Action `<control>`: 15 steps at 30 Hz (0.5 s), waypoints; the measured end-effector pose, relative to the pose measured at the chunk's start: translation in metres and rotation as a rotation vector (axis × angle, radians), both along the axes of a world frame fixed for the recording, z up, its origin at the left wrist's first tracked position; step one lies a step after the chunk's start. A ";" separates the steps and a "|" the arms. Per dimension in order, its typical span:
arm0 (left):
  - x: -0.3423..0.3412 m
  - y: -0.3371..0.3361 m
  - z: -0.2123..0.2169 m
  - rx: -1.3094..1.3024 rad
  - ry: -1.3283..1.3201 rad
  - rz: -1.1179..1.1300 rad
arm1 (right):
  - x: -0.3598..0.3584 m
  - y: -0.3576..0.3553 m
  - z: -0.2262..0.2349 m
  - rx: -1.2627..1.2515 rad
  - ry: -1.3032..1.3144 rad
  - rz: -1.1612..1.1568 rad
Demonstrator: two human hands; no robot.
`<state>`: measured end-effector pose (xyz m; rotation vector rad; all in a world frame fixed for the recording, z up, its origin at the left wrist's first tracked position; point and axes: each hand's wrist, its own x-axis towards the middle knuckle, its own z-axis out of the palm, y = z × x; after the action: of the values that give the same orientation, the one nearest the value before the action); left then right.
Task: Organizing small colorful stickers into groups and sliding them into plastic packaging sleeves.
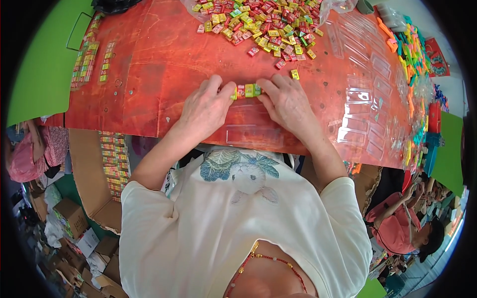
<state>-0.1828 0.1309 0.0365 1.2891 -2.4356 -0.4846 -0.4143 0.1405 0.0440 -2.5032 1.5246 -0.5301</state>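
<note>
Between my two hands a short row of small yellow, pink and green blocks [249, 91] is squeezed end to end, above the red table [164, 64]. My left hand [206, 104] pinches the row's left end. At the right end, the fingers of my right hand [285, 99] are closed on it too. A shallow clear plastic tray [253, 135] lies at the table's near edge, just below the row. One loose yellow block [295, 74] rests beyond my right hand.
A large pile of similar blocks [273, 25] covers the far middle. Clear plastic trays [355, 114] spread over the right side, beside bright coloured plastic pieces [412, 49]. Lined-up block rows [85, 62] lie far left. A cardboard box [89, 164] with filled rows stands below the left edge.
</note>
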 end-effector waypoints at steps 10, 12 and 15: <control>0.018 0.016 -0.009 -0.067 0.008 0.026 | -0.011 0.013 -0.012 0.004 -0.135 -0.025; 0.018 0.019 -0.021 -0.019 -0.075 -0.057 | -0.008 0.017 -0.020 0.035 -0.117 -0.010; 0.012 0.022 -0.031 0.017 -0.208 -0.098 | 0.001 0.019 -0.029 0.025 -0.127 0.002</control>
<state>-0.1705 0.1527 0.0053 1.2898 -2.6814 -0.4156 -0.4135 0.1591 0.0146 -2.4015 1.4731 -0.6523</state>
